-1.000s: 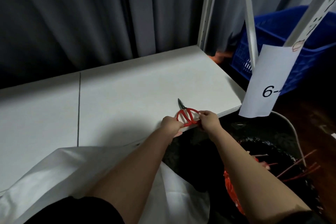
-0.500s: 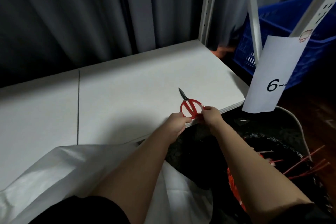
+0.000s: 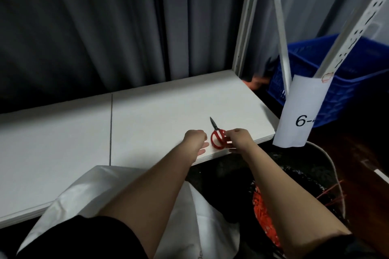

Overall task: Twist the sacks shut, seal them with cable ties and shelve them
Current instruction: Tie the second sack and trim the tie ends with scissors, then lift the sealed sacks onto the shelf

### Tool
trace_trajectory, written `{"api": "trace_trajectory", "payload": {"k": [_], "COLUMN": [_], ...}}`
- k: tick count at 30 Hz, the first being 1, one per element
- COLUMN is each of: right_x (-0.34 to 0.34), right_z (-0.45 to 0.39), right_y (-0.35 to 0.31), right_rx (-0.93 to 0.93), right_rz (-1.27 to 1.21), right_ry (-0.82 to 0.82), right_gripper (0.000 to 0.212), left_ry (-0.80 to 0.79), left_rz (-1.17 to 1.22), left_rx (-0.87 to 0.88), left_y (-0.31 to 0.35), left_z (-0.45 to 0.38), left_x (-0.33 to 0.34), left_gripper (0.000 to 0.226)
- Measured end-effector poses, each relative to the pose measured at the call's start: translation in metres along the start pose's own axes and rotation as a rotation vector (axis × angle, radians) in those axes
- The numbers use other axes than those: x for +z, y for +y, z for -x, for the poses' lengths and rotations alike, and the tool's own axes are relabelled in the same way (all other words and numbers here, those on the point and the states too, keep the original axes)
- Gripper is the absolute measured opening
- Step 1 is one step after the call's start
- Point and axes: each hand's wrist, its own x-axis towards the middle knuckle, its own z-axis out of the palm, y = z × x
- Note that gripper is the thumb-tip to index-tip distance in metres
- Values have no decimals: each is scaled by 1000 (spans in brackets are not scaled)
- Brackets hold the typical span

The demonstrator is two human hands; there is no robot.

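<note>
Right hand (image 3: 240,139): fingers curled onto the red handle loops of the scissors (image 3: 217,137), which lie flat near the front edge of the white shelf (image 3: 147,124), blades pointing away. Left hand (image 3: 194,140): just left of the scissors, fingers loosely bent, holding nothing, tips on the shelf. White sack (image 3: 88,193): slumped below the forearms, against the shelf front.
</note>
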Motion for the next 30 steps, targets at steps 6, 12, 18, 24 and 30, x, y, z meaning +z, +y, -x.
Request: {"api": "trace_trajectory", "payload": {"k": [6, 12, 18, 24, 30], "right_x": [4, 24, 61, 100, 140], "right_z": [88, 178, 268, 335, 375], "right_y": [-65, -109, -118, -104, -80], "right_rx": [-160, -247, -330, -398, -511], "right_rz": [59, 162, 230, 311, 428], "right_ry": [-85, -169, -250, -333, -396], "right_gripper": [11, 20, 23, 16, 10], "left_ry": [26, 67, 140, 228, 356], "left_rz": [-43, -87, -97, -73, 26], "left_rx": [124, 203, 277, 354, 432], "left_y": [44, 63, 53, 26, -17], "left_z": [89, 184, 264, 320, 343], "left_x": [-37, -85, -141, -189, -236], "left_gripper": [24, 13, 19, 23, 12]}}
